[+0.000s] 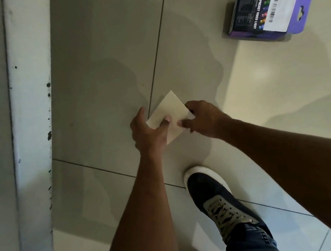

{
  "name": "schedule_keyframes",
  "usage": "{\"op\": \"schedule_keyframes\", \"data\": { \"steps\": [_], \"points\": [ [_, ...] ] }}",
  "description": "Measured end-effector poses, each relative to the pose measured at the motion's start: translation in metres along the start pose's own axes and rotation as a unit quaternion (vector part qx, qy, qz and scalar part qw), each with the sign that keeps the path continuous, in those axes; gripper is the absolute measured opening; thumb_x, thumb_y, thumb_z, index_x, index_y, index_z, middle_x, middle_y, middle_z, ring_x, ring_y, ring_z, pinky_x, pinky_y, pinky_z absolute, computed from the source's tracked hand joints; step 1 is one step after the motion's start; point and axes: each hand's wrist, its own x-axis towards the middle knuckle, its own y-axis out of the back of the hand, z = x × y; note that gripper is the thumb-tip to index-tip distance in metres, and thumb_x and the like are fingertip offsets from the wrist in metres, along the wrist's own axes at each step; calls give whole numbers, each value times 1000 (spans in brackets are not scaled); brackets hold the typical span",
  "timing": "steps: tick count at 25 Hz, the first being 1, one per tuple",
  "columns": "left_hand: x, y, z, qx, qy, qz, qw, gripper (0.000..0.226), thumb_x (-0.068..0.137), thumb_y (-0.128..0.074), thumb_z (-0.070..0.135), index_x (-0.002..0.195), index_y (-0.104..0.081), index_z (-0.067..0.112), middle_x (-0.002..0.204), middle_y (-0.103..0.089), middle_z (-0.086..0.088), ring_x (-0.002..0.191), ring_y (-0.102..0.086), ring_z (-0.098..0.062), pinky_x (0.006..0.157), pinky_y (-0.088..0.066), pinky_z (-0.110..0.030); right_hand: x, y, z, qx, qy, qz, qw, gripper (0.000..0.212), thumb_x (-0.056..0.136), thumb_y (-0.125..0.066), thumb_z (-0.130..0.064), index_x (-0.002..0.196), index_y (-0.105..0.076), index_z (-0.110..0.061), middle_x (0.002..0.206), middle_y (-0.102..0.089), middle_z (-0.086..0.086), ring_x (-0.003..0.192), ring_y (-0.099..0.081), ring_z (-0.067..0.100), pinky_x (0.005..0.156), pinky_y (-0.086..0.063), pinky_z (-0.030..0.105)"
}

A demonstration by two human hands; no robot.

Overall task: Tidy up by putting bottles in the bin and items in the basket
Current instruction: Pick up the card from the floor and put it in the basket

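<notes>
down on the tiled floor (99,60), a purple box (267,15) lies well beyond the cream card (169,109). nearer than the card stands a dark shoe (211,190). left hand (148,131) and right hand (203,119) both pinch the card's edges.

Only readable text you'll find is on the purple-and-black box (267,15) lying on the floor tiles at upper right: "LED POCKET VIDEO LIGHT" in white letters along its dark panel, running sideways from your view. White sticker on the same box carries barcodes; digits too small to read. Fine print on the dark panel is blurred. The cream card (168,114) in your hands shows no print.
</notes>
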Motion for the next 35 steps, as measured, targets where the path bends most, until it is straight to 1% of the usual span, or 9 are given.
{"op": "schedule_keyframes", "data": {
  "steps": [3,7,11,15,18,22,25,28,35],
  "points": [
    [-7,-12,38,119,-111,-30,986,50,87,-74,37,134,-58,31,135,-62,8,123,-58,-17,105,-44,-46,-17,45,17,-60,13,11,998,21,85,-78,-28,98,-71,-14,90,-71,4,80,-67,18,71,-52,30],
    [-26,-37,85,74,-131,-90,985,7,86,-75,23,90,-69,20,84,-71,8,82,-67,-16,78,-54,-31,-39,100,42,-5,-5,81,997,22,82,-83,-32,90,-71,-15,79,-68,1,72,-62,19,65,-47,25],
    [-55,-71,128,0,-106,-114,988,9,84,-78,15,84,-70,13,82,-74,-3,74,-66,-15,79,-56,-32,-74,147,67,203,-36,132,970,27,80,-86,-18,97,-66,-12,72,-72,-4,58,-68,11,55,-49,15],
    [-79,-104,168,-39,-106,-153,982,15,84,-79,11,76,-70,19,71,-71,5,57,-62,-2,69,-56,-20,-107,184,98,192,-72,148,967,14,86,-77,-12,88,-67,-3,57,-66,-9,52,-64,6,49,-40,8],
    [-103,-129,197,-32,-113,-168,979,10,86,-76,10,90,-72,18,86,-75,-2,74,-70,-14,84,-59,-30,-133,213,114,206,-84,169,960,13,86,-77,-16,85,-70,-5,63,-70,-3,59,-64,9,53,-43,11],
    [-144,-153,231,106,-175,-198,958,51,92,-67,13,142,-56,18,119,-69,-2,109,-67,-19,101,-52,-37,-161,249,128,261,-99,251,927,13,84,-81,-21,91,-72,-14,70,-75,-1,63,-66,9,64,-48,21],
    [-174,-163,246,143,-220,-209,942,65,92,-63,11,150,-43,34,111,-63,14,108,-61,-12,97,-53,-34,-177,267,129,258,-100,324,905,14,83,-80,-25,94,-72,-25,74,-76,-5,63,-67,4,65,-50,25],
    [-204,-174,268,139,-186,-218,948,72,96,-62,12,156,-31,37,137,-59,2,122,-58,-14,106,-49,-35,-203,292,127,239,-102,364,894,22,83,-78,-28,104,-72,-31,83,-75,-7,66,-66,3,59,-47,21],
    [-291,-192,347,236,-311,-204,898,68,99,-56,12,158,-27,29,135,-61,-3,114,-64,-26,100,-51,-42,-284,367,119,114,-83,450,882,37,92,-70,-28,130,-68,-29,102,-71,-6,86,-67,16,79,-55,34]
  ]
}}
